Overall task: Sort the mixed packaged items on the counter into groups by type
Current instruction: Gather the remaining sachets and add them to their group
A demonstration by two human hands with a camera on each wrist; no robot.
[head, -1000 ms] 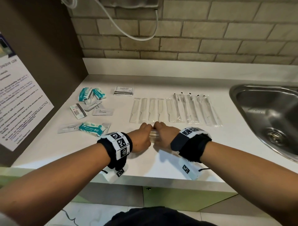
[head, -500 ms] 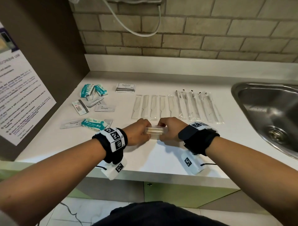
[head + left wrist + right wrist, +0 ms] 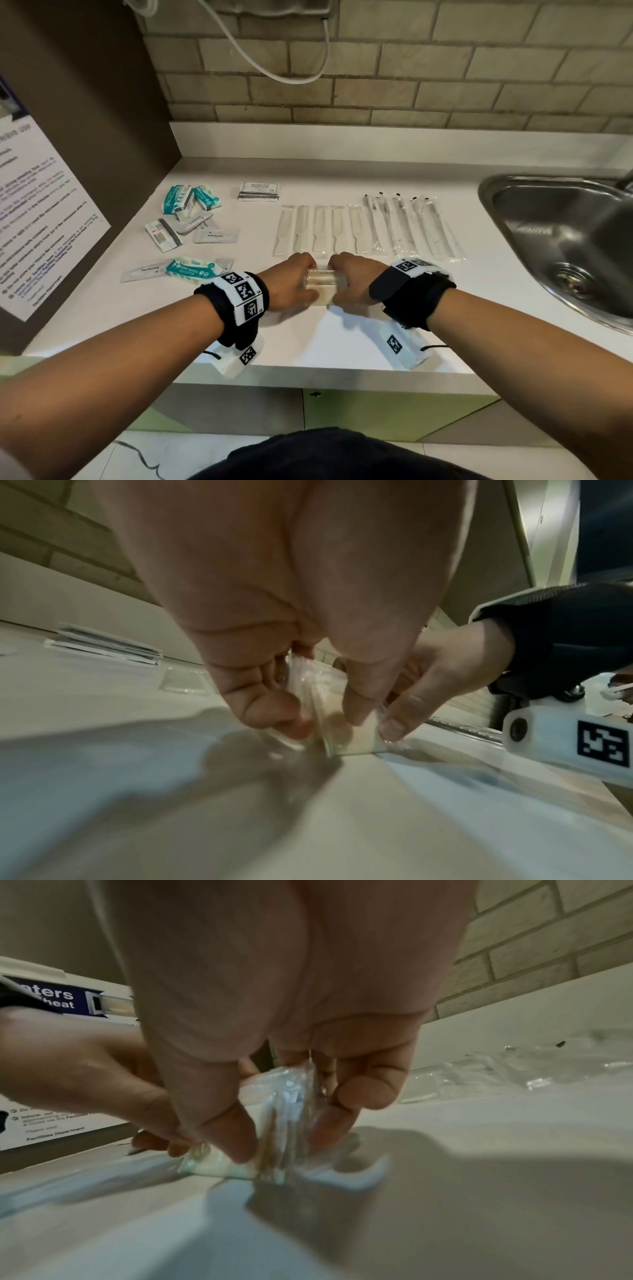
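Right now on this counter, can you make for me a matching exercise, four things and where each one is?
Things:
1. clear packets
2. teal wipe packs
3. wrapped combs
4. sink

Places:
A. far left of the counter
B. right end of the counter
C. between the left hand and right hand
D. row behind the hands

Pairs: 1-C, 2-A, 3-D, 4-B

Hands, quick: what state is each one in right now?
Left hand: fingers curled, pinching the left end of the stack of clear packets on the counter.
Right hand: fingers curled, pinching the right end of the same stack.
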